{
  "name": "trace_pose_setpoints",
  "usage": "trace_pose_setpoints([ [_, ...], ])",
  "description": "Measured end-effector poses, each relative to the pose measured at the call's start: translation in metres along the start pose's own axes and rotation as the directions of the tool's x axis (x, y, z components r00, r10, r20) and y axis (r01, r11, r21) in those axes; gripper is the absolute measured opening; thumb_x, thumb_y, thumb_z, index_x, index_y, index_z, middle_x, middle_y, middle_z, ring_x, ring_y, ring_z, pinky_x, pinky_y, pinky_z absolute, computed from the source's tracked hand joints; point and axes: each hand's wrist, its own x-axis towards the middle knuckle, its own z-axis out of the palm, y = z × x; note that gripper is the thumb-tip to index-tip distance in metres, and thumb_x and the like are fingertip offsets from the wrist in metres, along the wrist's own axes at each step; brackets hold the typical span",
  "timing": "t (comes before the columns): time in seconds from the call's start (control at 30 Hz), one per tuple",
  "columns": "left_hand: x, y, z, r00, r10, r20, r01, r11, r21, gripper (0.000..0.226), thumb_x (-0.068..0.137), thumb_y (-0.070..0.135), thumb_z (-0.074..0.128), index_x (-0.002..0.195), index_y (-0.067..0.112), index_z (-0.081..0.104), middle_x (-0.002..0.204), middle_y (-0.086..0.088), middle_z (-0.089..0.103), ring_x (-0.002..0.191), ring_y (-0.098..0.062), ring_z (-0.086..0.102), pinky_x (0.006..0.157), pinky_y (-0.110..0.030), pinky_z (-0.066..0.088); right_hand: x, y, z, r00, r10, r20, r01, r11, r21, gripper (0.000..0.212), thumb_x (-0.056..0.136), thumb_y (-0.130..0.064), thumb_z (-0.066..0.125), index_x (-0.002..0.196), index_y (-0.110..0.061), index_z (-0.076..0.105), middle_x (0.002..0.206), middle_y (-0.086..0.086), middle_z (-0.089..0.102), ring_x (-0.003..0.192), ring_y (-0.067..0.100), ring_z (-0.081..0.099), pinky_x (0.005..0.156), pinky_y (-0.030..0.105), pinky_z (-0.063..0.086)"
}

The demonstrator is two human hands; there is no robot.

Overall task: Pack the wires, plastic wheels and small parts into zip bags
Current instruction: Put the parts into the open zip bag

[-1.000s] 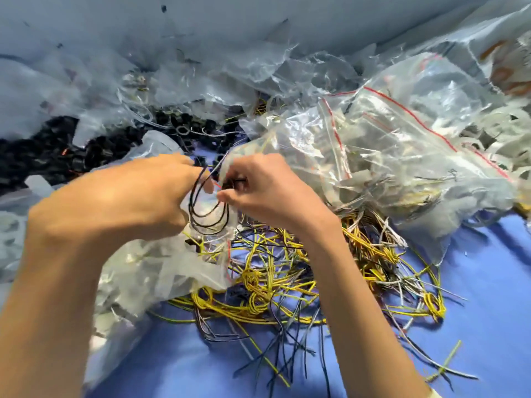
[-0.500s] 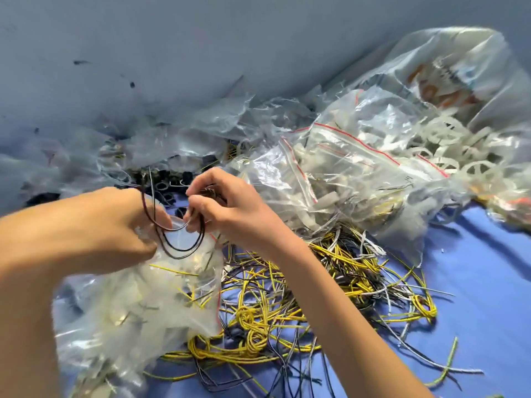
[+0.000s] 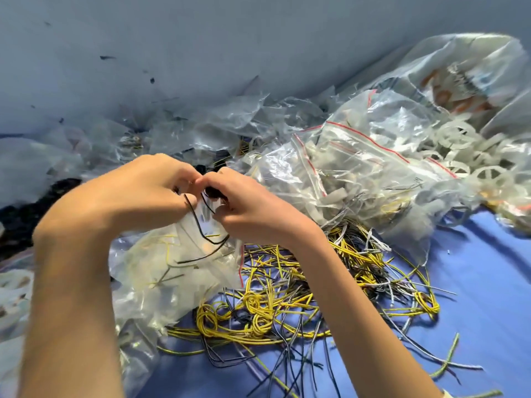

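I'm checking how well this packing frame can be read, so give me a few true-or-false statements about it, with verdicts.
1. The left hand and the right hand both pinch a black wire. True.
2. The black wire hangs against a clear zip bag. True.
3. All the yellow wires are already bagged. False: a tangle of yellow wires lies loose on the blue surface.
4. White plastic wheels lie at the right. True.
5. The right hand lies flat on the blue surface. False: it is raised, with its fingers curled on the wire.
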Motion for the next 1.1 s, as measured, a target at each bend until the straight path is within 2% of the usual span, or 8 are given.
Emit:
trace_pose_setpoints([
  [0.17, -0.005, 0.001, 0.000, 0.997, 0.028, -0.074, -0.032, 0.998, -0.051, 0.037, 0.074, 0.002, 0.058, 0.088, 0.036, 0.065, 0.053, 0.032, 0.054, 0.051, 0.007, 0.049, 0.047, -0.007, 0.037, -0.003, 0.000, -0.003, 0.996, -0.054, -0.067, 0.052, 0.998, -0.026, 0.051, 0.082, 0.018, 0.038, 0.120, -0.008, 0.060, 0.107, 0.012, 0.056, 0.091, 0.020, 0.059, 0.079, 0.023, 0.045],
  [0.27, -0.006, 0.002, 0.005, 0.995, 0.031, -0.099, -0.037, 0.997, -0.063, 0.035, 0.074, 0.005, 0.058, 0.091, 0.034, 0.064, 0.054, 0.015, 0.056, 0.057, 0.006, 0.049, 0.053, -0.009, 0.037, -0.006, 0.004, -0.003, 0.997, -0.034, -0.068, 0.030, 0.998, -0.056, 0.047, 0.086, 0.013, 0.038, 0.118, -0.015, 0.058, 0.089, 0.006, 0.066, 0.065, 0.017, 0.069, 0.062, 0.025, 0.051],
  [0.37, -0.005, 0.000, 0.011, 0.995, 0.029, -0.099, -0.036, 0.997, -0.064, 0.032, 0.075, 0.009, 0.058, 0.100, 0.029, 0.064, 0.058, 0.015, 0.048, 0.061, 0.014, 0.048, 0.055, -0.006, 0.036, -0.004, 0.009, 0.002, 0.997, 0.000, -0.075, -0.007, 0.997, -0.083, 0.035, 0.096, 0.000, 0.040, 0.121, -0.019, 0.056, 0.076, 0.005, 0.064, 0.046, 0.009, 0.054, 0.053, 0.026, 0.046],
  [0.53, -0.003, -0.006, 0.018, 0.998, 0.054, -0.019, -0.055, 0.998, -0.044, 0.034, 0.075, 0.010, 0.058, 0.106, 0.022, 0.063, 0.052, 0.016, 0.049, 0.061, 0.017, 0.048, 0.054, -0.006, 0.035, 0.001, 0.011, 0.011, 0.994, 0.087, -0.067, -0.091, 0.994, -0.059, 0.018, 0.097, -0.020, 0.048, 0.114, -0.018, 0.055, 0.068, 0.006, 0.063, 0.052, 0.018, 0.049, 0.055, 0.030, 0.039],
  [0.63, -0.002, -0.010, 0.019, 0.998, 0.061, 0.030, -0.060, 0.997, -0.048, 0.043, 0.077, 0.014, 0.058, 0.116, 0.033, 0.058, 0.057, 0.022, 0.055, 0.058, 0.012, 0.049, 0.052, -0.008, 0.035, 0.001, 0.014, 0.012, 0.990, 0.128, -0.054, -0.132, 0.988, -0.079, 0.013, 0.098, -0.028, 0.046, 0.103, -0.016, 0.051, 0.062, 0.006, 0.060, 0.055, 0.022, 0.057, 0.056, 0.038, 0.049],
  [0.8, -0.007, -0.014, 0.016, 0.992, 0.101, 0.075, -0.094, 0.992, -0.085, 0.056, 0.066, 0.028, 0.050, 0.118, 0.051, 0.050, 0.052, 0.021, 0.053, 0.050, -0.003, 0.047, 0.051, -0.013, 0.037, -0.001, 0.021, 0.007, 0.985, 0.164, -0.061, -0.171, 0.973, -0.155, 0.017, 0.096, -0.034, 0.048, 0.103, -0.018, 0.048, 0.064, -0.005, 0.045, 0.061, 0.021, 0.041, 0.057, 0.033, 0.034],
  [1.0, -0.011, -0.016, 0.015, 0.994, 0.088, 0.070, -0.088, 0.996, -0.008, 0.056, 0.068, 0.027, 0.049, 0.122, 0.039, 0.055, 0.061, 0.042, 0.049, 0.056, 0.011, 0.049, 0.049, -0.008, 0.035, -0.002, 0.011, 0.005, 0.993, 0.108, 0.055, -0.098, 0.981, -0.164, 0.032, 0.098, -0.037, 0.043, 0.118, -0.013, 0.050, 0.094, -0.003, 0.051, 0.083, 0.013, 0.045, 0.066, 0.030, 0.028],
  [1.1, -0.012, -0.016, 0.014, 0.996, 0.070, 0.058, -0.072, 0.997, 0.027, 0.058, 0.070, 0.025, 0.054, 0.124, 0.048, 0.051, 0.065, 0.049, 0.046, 0.059, 0.014, 0.049, 0.046, -0.015, 0.032, -0.002, 0.010, 0.006, 0.990, 0.113, 0.081, -0.101, 0.984, -0.144, 0.038, 0.101, -0.035, 0.035, 0.130, -0.015, 0.048, 0.098, -0.001, 0.050, 0.097, 0.015, 0.045, 0.076, 0.028, 0.028],
])
